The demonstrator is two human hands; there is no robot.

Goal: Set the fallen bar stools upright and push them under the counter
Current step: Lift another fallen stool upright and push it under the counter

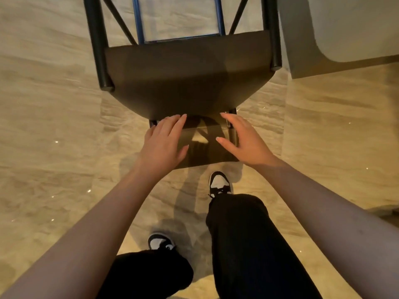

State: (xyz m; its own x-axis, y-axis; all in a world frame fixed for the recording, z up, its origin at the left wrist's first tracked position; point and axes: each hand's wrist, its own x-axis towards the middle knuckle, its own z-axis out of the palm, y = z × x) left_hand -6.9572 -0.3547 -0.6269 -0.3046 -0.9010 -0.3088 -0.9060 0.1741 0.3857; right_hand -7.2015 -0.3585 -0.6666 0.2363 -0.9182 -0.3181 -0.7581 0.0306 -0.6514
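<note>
Head view, looking down. Nearest the camera are the person's legs in black trousers (244, 244), with two black-and-white shoes: the left shoe (160, 241) set back, the right shoe (219, 183) forward, just short of the stool. Both stand on a pale, wood-grained floor (54, 147) that carries a few small bright glints.

Both bare forearms reach forward over the legs. The left hand (164, 141) is spread wide, fingers extended and slightly fanned, its fingertips at the near edge of the seat; the palm lies over the left part of the backrest (205, 145). The right hand (244, 141) is likewise wide open, thumb held apart, and hovers at or over the right edge of the backrest. Neither hand is closed around anything; whether the palms actually press on the backrest cannot be told from this angle.

The stool (187, 76) lies directly ahead of the hands, a dark brown seat with a low backrest nearest the person. Its black legs (97, 46) run away from the camera toward the top of the frame, joined by diagonal braces and a rectangular footrest frame (179, 37) with a bluish sheen. The frame is blurred.

At far right, beside the stool's right leg, stands a pale counter (356, 29) with a rounded corner and a grey side panel below it. The stool is beside the counter, not beneath it.
</note>
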